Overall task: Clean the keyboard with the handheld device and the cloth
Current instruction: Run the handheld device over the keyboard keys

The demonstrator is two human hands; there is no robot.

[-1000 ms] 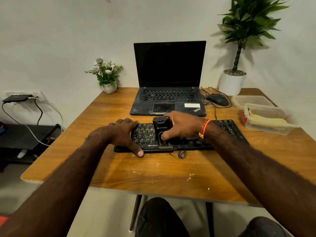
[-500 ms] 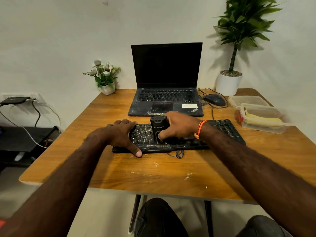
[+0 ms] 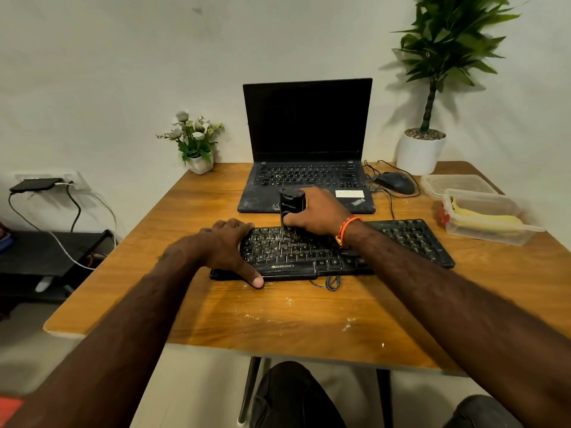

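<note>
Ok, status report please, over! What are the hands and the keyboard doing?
Left hand steadies keyboard at its left end. Right hand grips handheld device, nozzle on far key rows. Nothing blocking.

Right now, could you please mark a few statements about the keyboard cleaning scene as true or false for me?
1. The right hand grips the handheld device upright over the keyboard. True.
2. The left hand is lifted clear of the keyboard. False: it rests on the keyboard's left end, thumb at the front edge.
3. The laptop screen is dark. True.
4. The mouse lies left of the laptop. False: it lies to its right.
5. White crumbs dot the table before the keyboard. True.
</note>
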